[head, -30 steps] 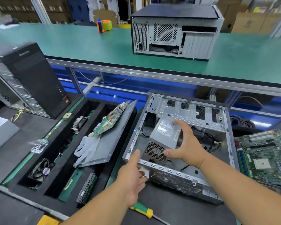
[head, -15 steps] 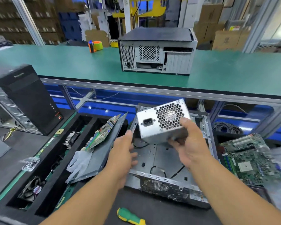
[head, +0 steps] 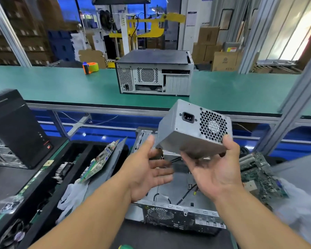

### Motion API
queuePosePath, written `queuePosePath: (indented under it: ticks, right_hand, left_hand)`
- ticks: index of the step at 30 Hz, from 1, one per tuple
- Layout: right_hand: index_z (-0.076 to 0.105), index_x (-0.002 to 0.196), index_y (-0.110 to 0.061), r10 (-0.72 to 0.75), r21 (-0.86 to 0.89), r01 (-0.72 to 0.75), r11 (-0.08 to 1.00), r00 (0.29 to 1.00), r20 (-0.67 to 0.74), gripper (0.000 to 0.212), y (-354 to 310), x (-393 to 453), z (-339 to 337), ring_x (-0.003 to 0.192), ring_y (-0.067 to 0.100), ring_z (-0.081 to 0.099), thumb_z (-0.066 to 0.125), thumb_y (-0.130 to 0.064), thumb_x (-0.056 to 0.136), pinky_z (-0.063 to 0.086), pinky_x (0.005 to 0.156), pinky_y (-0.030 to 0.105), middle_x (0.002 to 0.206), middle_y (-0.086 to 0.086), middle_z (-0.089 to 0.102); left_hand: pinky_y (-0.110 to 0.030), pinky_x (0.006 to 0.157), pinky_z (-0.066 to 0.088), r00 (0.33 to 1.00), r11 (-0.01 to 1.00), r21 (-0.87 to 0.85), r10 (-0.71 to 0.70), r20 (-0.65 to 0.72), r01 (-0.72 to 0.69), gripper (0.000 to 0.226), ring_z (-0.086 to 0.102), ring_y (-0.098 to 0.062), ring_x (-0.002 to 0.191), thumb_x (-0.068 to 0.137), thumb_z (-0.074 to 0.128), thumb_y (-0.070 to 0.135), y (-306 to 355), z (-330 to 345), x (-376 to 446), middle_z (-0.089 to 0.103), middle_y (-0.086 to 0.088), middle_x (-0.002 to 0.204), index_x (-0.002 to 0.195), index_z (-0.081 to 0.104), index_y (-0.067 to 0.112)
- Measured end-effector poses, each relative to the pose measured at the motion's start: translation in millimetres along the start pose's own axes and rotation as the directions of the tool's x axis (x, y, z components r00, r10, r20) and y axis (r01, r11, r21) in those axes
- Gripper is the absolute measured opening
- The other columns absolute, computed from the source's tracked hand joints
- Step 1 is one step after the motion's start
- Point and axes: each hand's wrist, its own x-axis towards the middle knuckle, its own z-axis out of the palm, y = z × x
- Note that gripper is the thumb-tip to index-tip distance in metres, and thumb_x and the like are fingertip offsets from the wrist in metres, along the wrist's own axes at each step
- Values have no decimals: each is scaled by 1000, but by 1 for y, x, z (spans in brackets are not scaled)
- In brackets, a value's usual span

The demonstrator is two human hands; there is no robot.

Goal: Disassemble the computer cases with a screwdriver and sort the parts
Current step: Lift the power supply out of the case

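Hands first: two of them, both bare, both raised over the opened computer case (head: 178, 209) that lies on its side on the dark bench. The right hand (head: 216, 169), palm up with fingers spread, carries the one grey power supply (head: 192, 128) on its fingertips, thumb up against the face with the honeycomb fan grille and the power socket. The left hand (head: 149, 169) is wide and relaxed just beside the unit's lower left corner, holding nothing; whether its thumb tip touches the metal I cannot tell. The power supply hangs tilted in the air above the case, and dark cables trail from under it down into the shell.

Computer cases, counted: three. The open one below the hands, a closed grey-backed case (head: 153, 73) standing on the green conveyor table (head: 52, 85), and a black tower (head: 16, 128) upright at the left with faint lettering near its top, too blurred to read. Circuit boards: two, one propped in the black sorting tray (head: 48, 186) at the left, one motherboard (head: 257, 175) lying at the right. One orange tape dispenser (head: 90, 67) sits on the green table. Cardboard boxes behind carry printing I cannot make out
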Motion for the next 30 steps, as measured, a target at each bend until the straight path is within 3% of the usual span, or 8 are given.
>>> queuePosePath:
  ticks: [5,9,16,21,23,25,28,30]
  right_hand:
    - [63,129,-3,15,-248,131,960,860,511,53,-13,-27,-4,119,39,63,77,-18,80,52,100,54,130,22,63]
    - [30,160,-13,204,-378,41,925,786,583,85,-30,-44,-4,137,40,48,73,-12,86,41,114,58,156,21,40]
    - [47,153,-28,162,-424,-30,905,946,281,77,17,-49,-32,141,40,47,35,-78,95,30,118,63,155,14,48]
    - [61,110,-9,-70,-523,-57,850,973,-220,50,100,-59,-79,83,37,73,39,-54,106,62,78,50,101,24,71]
    - [67,87,-13,-161,-743,-65,667,960,-229,36,132,-68,-93,65,29,65,43,-31,107,54,58,36,75,16,67]
    - [64,76,-18,-214,-951,52,306,977,-15,28,158,-72,-109,63,20,56,52,-28,100,44,57,33,64,6,59]
    - [61,94,-32,66,-898,197,-394,980,186,22,192,-72,-136,84,8,55,55,-52,87,47,75,31,87,-12,57]
    - [56,120,-35,221,-723,256,-642,964,145,36,209,-67,-155,107,18,51,59,-53,89,48,92,35,113,-8,50]
  left_hand:
    - [-53,97,57,951,992,-103,-41,306,76,106,69,-39,116,70,44,98,26,9,-18,65,-21,138,130,73,15]
    - [-56,94,57,931,967,-242,9,366,85,76,70,-40,112,79,64,81,30,-6,-22,70,-19,131,119,79,18]
    - [-57,91,59,898,982,-170,148,415,-83,60,69,-37,117,75,76,57,1,-40,-28,68,-15,135,125,76,23]
    - [-57,79,62,882,965,-238,206,424,-110,77,71,-41,111,55,92,54,-12,-65,-39,71,-16,129,123,76,21]
    - [-64,91,57,877,956,-272,224,426,-112,79,69,-41,114,54,93,53,-16,-75,-41,70,-16,130,125,75,22]
    - [-67,103,47,864,946,-294,257,433,-135,81,66,-41,120,57,91,53,-20,-85,-43,68,-15,134,130,72,21]
    - [-59,84,61,858,941,-320,253,447,-111,80,68,-40,115,60,90,52,-27,-95,-47,68,-13,132,132,69,22]
    - [-50,75,63,863,940,-327,241,444,-95,80,67,-41,117,62,88,52,-32,-100,-49,67,-14,134,134,67,22]
